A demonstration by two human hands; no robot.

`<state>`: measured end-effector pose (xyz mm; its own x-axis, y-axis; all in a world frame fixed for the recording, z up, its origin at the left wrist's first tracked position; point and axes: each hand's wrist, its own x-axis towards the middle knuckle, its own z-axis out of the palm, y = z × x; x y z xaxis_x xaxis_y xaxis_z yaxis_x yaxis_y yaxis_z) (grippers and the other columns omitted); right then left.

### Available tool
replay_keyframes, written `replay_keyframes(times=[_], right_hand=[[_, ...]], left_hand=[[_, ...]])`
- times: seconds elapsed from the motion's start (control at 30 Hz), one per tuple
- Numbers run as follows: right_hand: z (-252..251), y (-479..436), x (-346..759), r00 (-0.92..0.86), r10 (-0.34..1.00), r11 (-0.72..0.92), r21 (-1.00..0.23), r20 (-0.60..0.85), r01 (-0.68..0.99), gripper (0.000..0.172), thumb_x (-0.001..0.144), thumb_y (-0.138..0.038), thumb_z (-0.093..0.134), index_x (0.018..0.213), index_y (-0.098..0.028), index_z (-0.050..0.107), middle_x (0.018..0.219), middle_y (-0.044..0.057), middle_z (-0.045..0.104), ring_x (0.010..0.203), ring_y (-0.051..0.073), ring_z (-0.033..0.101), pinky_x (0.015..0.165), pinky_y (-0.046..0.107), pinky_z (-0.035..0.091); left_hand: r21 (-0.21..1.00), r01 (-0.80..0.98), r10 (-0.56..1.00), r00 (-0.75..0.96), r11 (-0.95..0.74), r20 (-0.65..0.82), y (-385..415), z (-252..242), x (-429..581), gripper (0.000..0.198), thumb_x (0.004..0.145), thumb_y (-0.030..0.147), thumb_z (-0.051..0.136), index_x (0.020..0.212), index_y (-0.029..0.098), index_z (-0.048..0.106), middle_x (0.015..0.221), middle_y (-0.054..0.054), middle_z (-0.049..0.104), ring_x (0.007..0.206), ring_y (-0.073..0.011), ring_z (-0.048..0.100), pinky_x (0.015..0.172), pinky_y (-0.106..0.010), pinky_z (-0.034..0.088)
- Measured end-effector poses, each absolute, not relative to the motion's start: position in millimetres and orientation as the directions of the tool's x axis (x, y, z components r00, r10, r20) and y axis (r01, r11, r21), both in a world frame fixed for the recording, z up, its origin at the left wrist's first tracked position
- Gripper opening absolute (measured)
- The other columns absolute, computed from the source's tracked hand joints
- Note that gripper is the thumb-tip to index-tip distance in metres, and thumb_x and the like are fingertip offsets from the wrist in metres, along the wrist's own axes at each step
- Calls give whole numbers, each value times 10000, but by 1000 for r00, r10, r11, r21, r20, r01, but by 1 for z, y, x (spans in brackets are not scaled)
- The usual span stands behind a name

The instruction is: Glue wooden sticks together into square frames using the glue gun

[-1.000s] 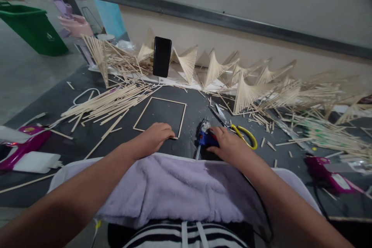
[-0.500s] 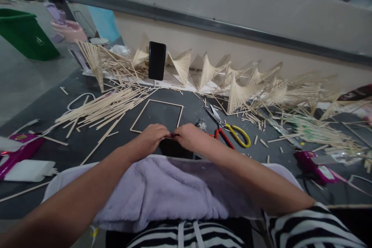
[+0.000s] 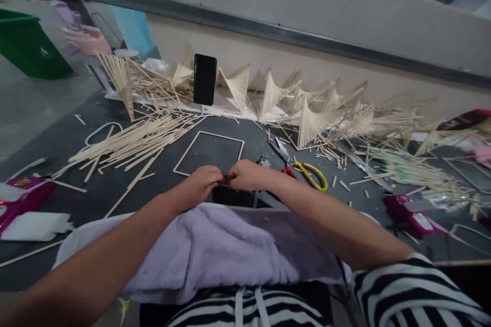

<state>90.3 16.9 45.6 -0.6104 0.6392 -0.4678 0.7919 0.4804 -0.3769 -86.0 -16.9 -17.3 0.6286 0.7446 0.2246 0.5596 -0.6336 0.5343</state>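
A thin rectangular frame of wooden sticks [image 3: 221, 136] lies flat on the dark table [image 3: 161, 191]. At its near edge my left hand [image 3: 205, 180] is closed, fingertips pinched on something too small to make out. Close beside it, near the frame's near right corner, my right hand [image 3: 242, 176] is also closed in a pinch, and what it holds is hidden. The fingertips of both hands nearly meet above a dark patch at the table's front edge.
Loose sticks [image 3: 134, 143] lie to the left, and fan-shaped stick pieces [image 3: 310, 125] line the back. A phone [image 3: 204, 79] stands upright behind the frame. Yellow-handled scissors [image 3: 312, 176] lie to the right. Magenta devices [image 3: 410, 213] sit at both sides.
My right hand has turned slightly and its knuckles are raised a little. The camera view has shifted slightly. Both hands stay pinched close together.
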Motion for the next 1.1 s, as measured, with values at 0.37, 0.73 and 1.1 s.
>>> replay_keyframes(times=[0.37, 0.73, 1.1], right_hand=[[27, 2, 97, -411, 652, -288, -710, -637, 643, 54, 663, -157, 518, 622, -148, 552, 422, -73, 374, 337, 45, 303, 336, 166, 245], [30, 2, 94, -388, 705, 137, -423, -594, 896, 127, 675, -240, 532, 652, -168, 633, 512, 22, 548, 491, 138, 525, 476, 223, 365], [70, -33, 147, -462, 878, 376, -421, -122, 825, 242, 740, -206, 411, 590, -135, 587, 532, -17, 469, 518, 83, 362, 484, 227, 217]], left_hand=[[592, 555, 773, 602, -585, 200, -20, -15, -84, 158, 833, 128, 457, 816, 156, 612, 831, -46, 610, 815, -138, 533, 755, -258, 414], [589, 534, 746, 637, -607, 192, -21, -15, -84, 156, 827, 110, 444, 795, 158, 589, 813, -45, 603, 803, -138, 535, 743, -255, 414], [534, 609, 778, 608, -586, 161, -17, -15, -87, 177, 845, 123, 427, 812, 157, 597, 841, -55, 592, 821, -152, 516, 763, -282, 400]])
